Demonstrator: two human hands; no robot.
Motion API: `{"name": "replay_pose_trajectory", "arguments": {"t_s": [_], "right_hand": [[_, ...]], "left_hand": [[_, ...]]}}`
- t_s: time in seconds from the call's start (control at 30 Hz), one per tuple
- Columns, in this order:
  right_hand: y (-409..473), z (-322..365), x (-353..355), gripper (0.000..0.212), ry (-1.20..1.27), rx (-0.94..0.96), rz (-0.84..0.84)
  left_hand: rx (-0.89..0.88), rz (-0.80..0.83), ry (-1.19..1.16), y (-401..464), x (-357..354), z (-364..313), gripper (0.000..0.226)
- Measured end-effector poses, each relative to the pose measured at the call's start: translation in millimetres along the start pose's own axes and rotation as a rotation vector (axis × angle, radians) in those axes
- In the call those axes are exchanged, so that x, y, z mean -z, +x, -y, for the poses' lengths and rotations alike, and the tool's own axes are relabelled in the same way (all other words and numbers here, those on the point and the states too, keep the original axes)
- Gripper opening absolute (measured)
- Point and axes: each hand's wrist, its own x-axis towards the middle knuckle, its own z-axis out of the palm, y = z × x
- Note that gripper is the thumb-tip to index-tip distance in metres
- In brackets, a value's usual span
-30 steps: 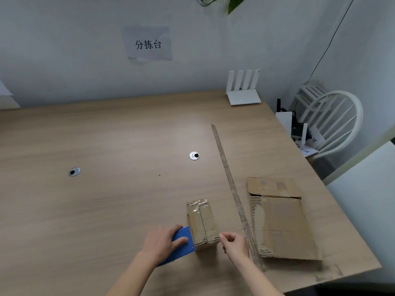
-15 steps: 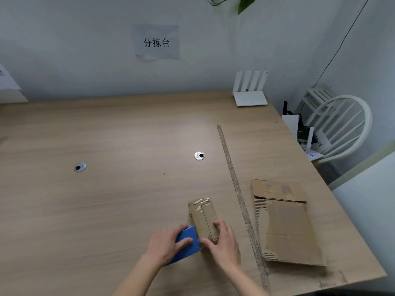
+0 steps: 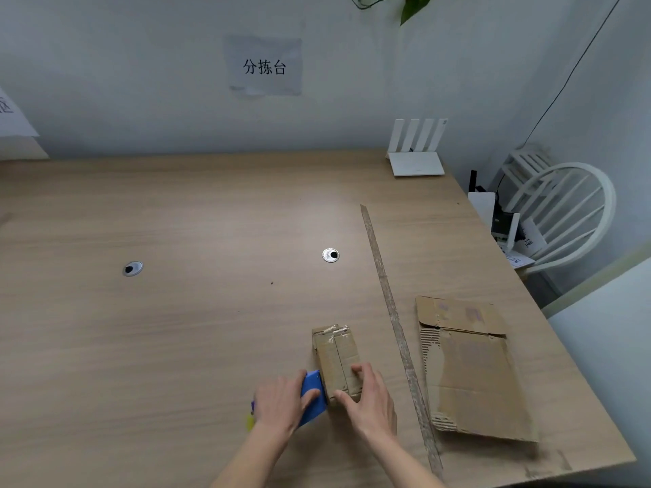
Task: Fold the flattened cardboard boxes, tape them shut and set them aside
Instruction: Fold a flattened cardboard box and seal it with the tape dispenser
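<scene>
The small folded cardboard box point(image 3: 337, 361) sits near the bench's point(image 3: 176, 329) front edge. The right hand point(image 3: 370, 399) lies on its near end, fingers point(image 3: 357, 369) loosely bent over the top; the left hand point(image 3: 281, 403) has its fingers clamped on a blue tape dispenser point(image 3: 313, 396) touching the box. Light cardboard could slide under the dispenser's pull, wrinkling tape. A flattened box point(image 3: 472, 375) lies right of a strip point(image 3: 398, 332); router point(image 3: 417, 163) and white chair point(image 3: 563, 213) stand beyond.
</scene>
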Motion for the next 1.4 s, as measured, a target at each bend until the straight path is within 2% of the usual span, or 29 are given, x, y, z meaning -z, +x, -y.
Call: {"name": "replay_pose_trajectory", "arguments": {"t_s": [0.27,0.37,0.47,0.6,0.7,0.8,0.87,0.97,1.17,1.4], "right_hand": [[-1,0,3,0.051,0.010,0.028,0.026],[2,-5,3,0.052,0.015,0.026,0.030],[-2,-3,0,0.066,0.004,-0.001,0.033],[-2,9,-16,0.071,-0.106,-0.024,-0.061],[4,12,-18,0.072,-0.137,-0.031,-0.051],[8,-5,-10,0.059,-0.034,0.073,0.028],[8,-20,-3,0.046,0.019,0.166,0.093],[10,-35,5,0.038,0.024,0.237,0.094],[18,-42,8,0.041,0.042,0.318,0.156],[31,-48,12,0.047,-0.009,0.385,0.251]], "left_hand": [[0.021,0.025,0.062,3,-8,-8,0.042],[0.055,-0.017,0.014,-3,-17,-3,0.048],[0.092,-0.035,-0.009,-11,-29,12,0.056],[0.088,-0.009,-0.040,-15,-43,19,0.072],[0.058,-0.119,-0.101,-17,-40,16,0.070],[-0.158,-0.337,-0.322,-16,-34,6,0.057],[-0.296,-0.249,-0.403,-11,-24,-3,0.052],[-0.307,-0.108,-0.438,-5,-19,-12,0.056],[-0.296,-0.062,-0.296,-1,-17,-13,0.071],[-0.262,-0.092,-0.271,0,-21,-21,0.068]]}}
